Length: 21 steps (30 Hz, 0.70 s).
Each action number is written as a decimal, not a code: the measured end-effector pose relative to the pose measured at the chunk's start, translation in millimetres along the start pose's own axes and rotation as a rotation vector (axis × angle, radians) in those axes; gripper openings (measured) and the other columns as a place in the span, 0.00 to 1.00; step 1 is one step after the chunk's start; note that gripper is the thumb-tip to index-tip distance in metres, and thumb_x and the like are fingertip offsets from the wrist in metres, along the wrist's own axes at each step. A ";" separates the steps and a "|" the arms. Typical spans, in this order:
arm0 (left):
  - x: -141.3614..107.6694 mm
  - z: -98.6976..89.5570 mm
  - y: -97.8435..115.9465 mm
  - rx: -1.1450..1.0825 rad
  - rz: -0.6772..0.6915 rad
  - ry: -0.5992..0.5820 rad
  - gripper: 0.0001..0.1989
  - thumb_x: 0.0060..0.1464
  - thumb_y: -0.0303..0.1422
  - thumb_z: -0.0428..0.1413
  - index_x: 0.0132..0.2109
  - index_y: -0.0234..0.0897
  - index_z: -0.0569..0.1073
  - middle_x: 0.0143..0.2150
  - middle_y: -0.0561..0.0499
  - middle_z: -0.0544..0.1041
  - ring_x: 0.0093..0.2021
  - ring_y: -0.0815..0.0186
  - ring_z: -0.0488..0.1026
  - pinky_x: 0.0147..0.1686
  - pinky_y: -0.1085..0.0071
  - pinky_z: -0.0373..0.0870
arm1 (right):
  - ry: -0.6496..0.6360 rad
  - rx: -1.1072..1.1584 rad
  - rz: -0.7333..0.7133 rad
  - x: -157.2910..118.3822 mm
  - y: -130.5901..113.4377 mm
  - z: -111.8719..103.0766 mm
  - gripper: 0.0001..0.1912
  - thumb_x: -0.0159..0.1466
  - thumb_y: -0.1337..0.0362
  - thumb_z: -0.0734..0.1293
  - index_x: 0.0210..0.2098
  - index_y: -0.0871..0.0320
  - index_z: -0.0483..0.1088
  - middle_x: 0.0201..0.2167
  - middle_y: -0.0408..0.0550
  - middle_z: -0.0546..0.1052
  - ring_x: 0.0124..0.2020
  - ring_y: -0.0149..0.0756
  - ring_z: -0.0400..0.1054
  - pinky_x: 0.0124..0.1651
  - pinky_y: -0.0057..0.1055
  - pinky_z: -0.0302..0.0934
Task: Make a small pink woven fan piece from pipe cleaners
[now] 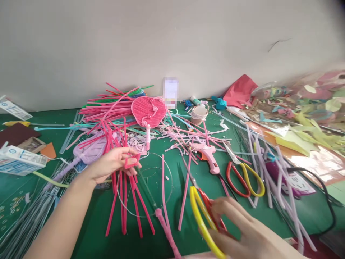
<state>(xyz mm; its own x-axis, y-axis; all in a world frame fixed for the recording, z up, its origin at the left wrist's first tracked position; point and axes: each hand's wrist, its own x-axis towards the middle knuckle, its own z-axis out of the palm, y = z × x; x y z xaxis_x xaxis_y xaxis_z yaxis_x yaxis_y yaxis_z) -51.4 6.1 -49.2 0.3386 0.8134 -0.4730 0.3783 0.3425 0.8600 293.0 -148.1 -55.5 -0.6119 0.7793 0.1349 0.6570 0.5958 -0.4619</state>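
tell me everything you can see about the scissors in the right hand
The scissors have slim, metallic-looking blades and two glossy, plastic-looking handle loops, one yellow, one red. The blades appear closed or nearly so, with the tips pointing away from the person and slightly left. The right hand grips the handles, partly covering the red one. They are nearer the person than the pink glue gun, over the green table.

Your left hand point(118, 163) and right hand point(239, 226) appear bare and slim-fingered, your uncovered left forearm point(63, 212) tapering smoothly to a narrow wrist point(88, 178), your right wrist point(272, 239) likewise uncovered.
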 end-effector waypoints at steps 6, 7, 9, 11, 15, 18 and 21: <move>-28.6 -33.4 -7.2 -0.318 0.006 0.431 0.22 0.37 0.36 0.74 0.40 0.40 0.76 0.26 0.55 0.82 0.25 0.67 0.78 0.27 0.77 0.77 | -0.061 -0.242 -0.105 3.5 18.0 38.1 0.07 0.68 0.68 0.62 0.39 0.53 0.72 0.33 0.46 0.70 0.32 0.32 0.68 0.33 0.24 0.66; -31.5 -36.6 -7.4 -0.361 0.035 0.467 0.20 0.36 0.35 0.74 0.38 0.41 0.77 0.25 0.57 0.81 0.24 0.69 0.77 0.25 0.78 0.76 | -0.091 -0.238 -0.087 2.4 18.8 40.0 0.08 0.67 0.69 0.62 0.39 0.53 0.72 0.35 0.47 0.71 0.34 0.33 0.70 0.35 0.25 0.67; -35.7 -39.6 -5.8 -0.457 0.083 0.516 0.18 0.35 0.34 0.75 0.34 0.42 0.79 0.25 0.57 0.81 0.24 0.70 0.75 0.21 0.79 0.73 | -0.126 -0.209 -0.011 1.0 18.4 40.5 0.11 0.66 0.72 0.61 0.43 0.53 0.72 0.42 0.51 0.73 0.41 0.36 0.73 0.39 0.27 0.70; -38.2 -38.6 -1.6 -0.515 0.120 0.552 0.15 0.36 0.32 0.75 0.32 0.43 0.79 0.28 0.57 0.81 0.25 0.68 0.75 0.21 0.77 0.74 | -0.100 -0.193 0.118 2.5 16.6 41.7 0.13 0.66 0.71 0.61 0.47 0.54 0.71 0.46 0.54 0.73 0.44 0.39 0.74 0.41 0.31 0.72; -37.5 -28.9 7.1 -0.584 0.185 0.589 0.06 0.49 0.27 0.68 0.34 0.40 0.79 0.29 0.57 0.81 0.30 0.69 0.76 0.28 0.76 0.77 | 0.022 -0.274 0.354 15.6 14.2 55.5 0.17 0.65 0.63 0.64 0.53 0.59 0.68 0.37 0.53 0.75 0.34 0.43 0.77 0.33 0.35 0.73; -30.4 -17.9 4.3 -0.657 0.205 0.540 0.04 0.56 0.24 0.61 0.35 0.36 0.78 0.29 0.56 0.81 0.29 0.73 0.76 0.30 0.78 0.76 | 0.022 -0.176 0.427 26.2 16.4 60.0 0.24 0.62 0.67 0.64 0.58 0.59 0.65 0.35 0.50 0.77 0.31 0.42 0.77 0.30 0.33 0.71; -21.5 -5.9 -6.8 -0.734 0.217 0.557 0.05 0.51 0.24 0.65 0.32 0.37 0.78 0.29 0.57 0.80 0.28 0.73 0.76 0.30 0.79 0.78 | 0.032 0.276 0.518 26.8 25.0 48.4 0.24 0.64 0.62 0.65 0.59 0.56 0.63 0.32 0.45 0.75 0.29 0.38 0.74 0.31 0.31 0.69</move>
<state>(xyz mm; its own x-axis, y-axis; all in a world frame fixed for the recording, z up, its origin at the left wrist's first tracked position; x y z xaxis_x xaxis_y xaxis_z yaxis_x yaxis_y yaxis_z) -66.3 -10.9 -43.7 -0.1942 0.9367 -0.2914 -0.3451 0.2128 0.9141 271.7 -121.7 -105.8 -0.2253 0.9634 -0.1450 0.7253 0.0665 -0.6852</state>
